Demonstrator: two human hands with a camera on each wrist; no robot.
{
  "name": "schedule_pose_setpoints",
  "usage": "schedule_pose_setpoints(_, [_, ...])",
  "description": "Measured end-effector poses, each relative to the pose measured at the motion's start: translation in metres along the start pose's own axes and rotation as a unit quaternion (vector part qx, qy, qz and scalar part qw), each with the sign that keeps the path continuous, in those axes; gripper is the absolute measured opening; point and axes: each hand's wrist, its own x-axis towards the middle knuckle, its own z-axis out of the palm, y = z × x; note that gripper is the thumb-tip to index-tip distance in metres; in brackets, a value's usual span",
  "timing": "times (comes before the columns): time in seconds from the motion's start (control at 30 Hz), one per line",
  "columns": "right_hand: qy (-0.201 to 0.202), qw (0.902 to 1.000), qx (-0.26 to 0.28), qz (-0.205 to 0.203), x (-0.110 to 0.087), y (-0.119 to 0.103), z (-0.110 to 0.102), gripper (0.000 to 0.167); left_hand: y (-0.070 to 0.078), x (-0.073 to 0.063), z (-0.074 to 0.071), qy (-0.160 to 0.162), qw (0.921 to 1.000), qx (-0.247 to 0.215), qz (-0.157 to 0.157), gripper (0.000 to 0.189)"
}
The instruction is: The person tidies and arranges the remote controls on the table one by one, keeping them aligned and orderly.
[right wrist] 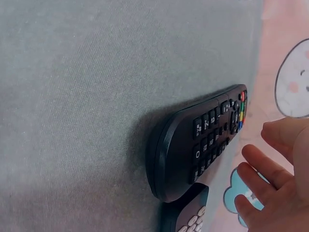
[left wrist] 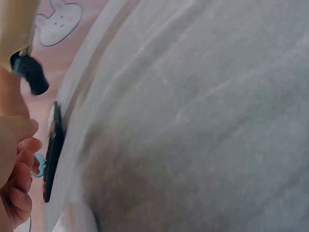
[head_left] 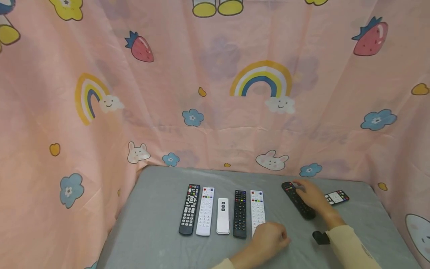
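Note:
My right hand [head_left: 312,196] hovers at the upper part of a black remote control [head_left: 299,201] lying slanted on the right of the table. In the right wrist view, its fingers [right wrist: 263,169] are spread and apart from that remote [right wrist: 198,140]. A second black remote with pale buttons [head_left: 337,197] lies partly hidden behind the right hand. My left hand [head_left: 268,239] is over the lower end of a white remote [head_left: 257,207], covering part of it. Loosely curled, the left hand's fingers [left wrist: 21,179] hold nothing that I can see.
Left of that white remote stand, side by side, a black remote [head_left: 240,213], a small white remote [head_left: 223,216], a long white remote [head_left: 205,212] and another black remote [head_left: 189,210]. A grey cloth [head_left: 147,224] covers the table. A pink patterned curtain [head_left: 174,86] hangs behind.

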Motion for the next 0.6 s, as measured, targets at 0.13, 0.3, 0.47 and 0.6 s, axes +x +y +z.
schedule_pose_setpoints(0.13, [-0.005, 1.0000, -0.001, 0.003, 0.002, 0.002, 0.001, 0.042, 0.010, 0.004, 0.005, -0.034, 0.9993, 0.011, 0.013, 0.016])
schedule_pose_setpoints(0.3, [-0.005, 1.0000, -0.004, -0.004, 0.004, 0.006, 0.003, 0.041, 0.018, 0.010, 0.014, -0.047, 0.9987, 0.015, 0.013, 0.015])
schedule_pose_setpoints(0.47, [-0.012, 0.9999, -0.005, -0.009, 0.006, 0.009, 0.003, 0.041, 0.019, 0.016, 0.024, -0.055, 0.9979, 0.034, -0.003, 0.016])
schedule_pose_setpoints(0.6, [-0.026, 0.9996, 0.000, 0.005, 0.011, 0.013, 0.004, 0.042, 0.018, 0.023, 0.034, -0.066, 0.9973, 0.028, -0.015, 0.014])
